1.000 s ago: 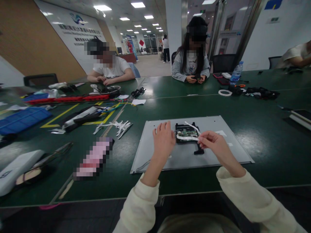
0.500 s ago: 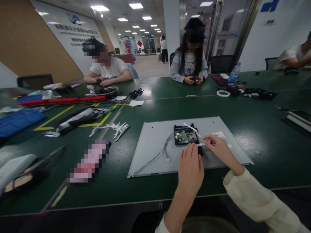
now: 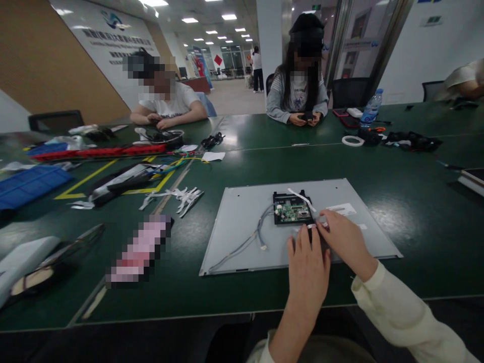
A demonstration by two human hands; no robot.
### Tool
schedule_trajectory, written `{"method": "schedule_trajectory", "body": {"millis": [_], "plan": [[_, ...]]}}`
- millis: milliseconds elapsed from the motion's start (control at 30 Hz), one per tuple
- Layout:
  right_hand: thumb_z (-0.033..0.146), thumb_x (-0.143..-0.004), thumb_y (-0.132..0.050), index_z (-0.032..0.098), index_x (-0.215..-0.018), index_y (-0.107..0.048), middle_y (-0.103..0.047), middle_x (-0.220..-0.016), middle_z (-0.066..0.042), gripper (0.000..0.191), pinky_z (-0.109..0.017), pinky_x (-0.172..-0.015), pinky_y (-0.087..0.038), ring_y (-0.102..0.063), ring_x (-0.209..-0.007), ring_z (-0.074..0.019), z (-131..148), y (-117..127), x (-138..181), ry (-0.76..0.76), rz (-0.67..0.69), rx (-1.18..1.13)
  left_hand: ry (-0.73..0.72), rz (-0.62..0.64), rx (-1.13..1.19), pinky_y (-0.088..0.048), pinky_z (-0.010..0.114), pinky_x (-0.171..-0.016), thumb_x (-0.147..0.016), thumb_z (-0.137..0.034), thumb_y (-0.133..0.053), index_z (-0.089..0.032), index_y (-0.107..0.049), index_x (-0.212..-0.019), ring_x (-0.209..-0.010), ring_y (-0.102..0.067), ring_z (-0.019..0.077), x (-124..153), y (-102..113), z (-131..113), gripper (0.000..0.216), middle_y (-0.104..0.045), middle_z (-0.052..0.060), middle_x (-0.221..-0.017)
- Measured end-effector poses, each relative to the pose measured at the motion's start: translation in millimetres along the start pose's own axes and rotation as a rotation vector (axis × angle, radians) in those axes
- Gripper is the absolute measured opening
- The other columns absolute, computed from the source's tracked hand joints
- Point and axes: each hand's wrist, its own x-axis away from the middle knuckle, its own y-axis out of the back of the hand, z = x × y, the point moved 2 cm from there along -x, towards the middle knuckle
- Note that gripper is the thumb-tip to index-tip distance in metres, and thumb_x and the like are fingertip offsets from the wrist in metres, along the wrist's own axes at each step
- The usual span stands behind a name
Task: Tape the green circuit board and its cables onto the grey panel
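Observation:
A grey metal-backed panel point(image 3: 234, 232) lies flat on the table. On it sits a black frame holding a green circuit board point(image 3: 293, 212), with a white strip of tape point(image 3: 302, 198) across its upper right corner. Just below the board, my left hand point(image 3: 309, 264) has its fingers around a small black part point(image 3: 323, 244), mostly hidden by the hand. My right hand point(image 3: 348, 242) is closed beside it, thumb and fingertips pinched on a short white tape piece point(image 3: 311, 227) against the part. Grey cables point(image 3: 259, 229) trail from the board's left side.
White strips point(image 3: 185, 199) lie in a pile left of the panel, near a blurred-out pink object point(image 3: 141, 247). A blue basket point(image 3: 34, 184) stands at far left. Across the table sit two people, with a water bottle point(image 3: 372, 108) and tape roll point(image 3: 353, 141) at right.
The tape piece between my hands has gone down onto the black part. My hands have drawn closer together, and the view has shifted slightly.

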Motion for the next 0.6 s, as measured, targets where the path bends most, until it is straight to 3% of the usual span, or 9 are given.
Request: {"method": "schedule_trajectory", "body": {"millis": [167, 333, 467, 600], "plan": [[0.035, -0.09, -0.046, 0.02, -0.101, -0.054, -0.064, -0.093, -0.007, 0.02, -0.028, -0.069, -0.043, -0.061, -0.089, -0.0211, 1.3, 2.9, 4.7, 0.012, -0.02, 0.105, 0.005, 0.002, 0.001, -0.032, 0.053, -0.108, -0.092, -0.026, -0.044, -0.014, -0.038, -0.138, -0.131, -0.039, 0.0271, 1.3, 0.1, -0.1, 0.048, -0.045, 0.012, -0.14], [0.022, -0.09, -0.043, 0.02, -0.102, -0.053, -0.062, -0.097, -0.007, 0.016, -0.03, -0.073, -0.045, -0.06, -0.092, -0.0211, -6.1, 3.0, 7.3, 0.024, -0.061, 0.118, 0.027, -0.012, 0.0, -0.032, 0.053, -0.108, -0.092, -0.03, -0.044, -0.017, -0.036, -0.14, -0.137, -0.028, 0.0313, 3.6, 2.4, 2.0, 0.051, -0.039, 0.01, -0.144], [0.021, -0.088, -0.045, 0.019, -0.103, -0.054, -0.062, -0.099, -0.007, 0.018, -0.032, -0.074, -0.047, -0.06, -0.09, -0.0215, -19.4, 2.4, 6.0, 0.028, -0.107, 0.046, 0.035, -0.006, -0.013, -0.034, 0.052, -0.107, -0.092, -0.031, -0.045, -0.018, -0.038, -0.139, -0.135, -0.031, 0.0322, 3.5, 3.7, 1.4, 0.05, -0.04, 0.009, -0.144], [0.022, -0.089, -0.043, 0.019, -0.108, -0.056, -0.062, -0.104, -0.008, 0.024, -0.035, -0.083, -0.048, -0.059, -0.098, -0.0216, -21.1, 5.1, 7.9, 0.124, -0.12, -0.105, 0.042, -0.01, -0.03, -0.034, 0.052, -0.107, -0.09, -0.031, -0.046, -0.015, -0.037, -0.139, -0.135, -0.033, 0.0314, 3.9, 2.9, 0.9, 0.052, -0.039, 0.011, -0.145]]}}
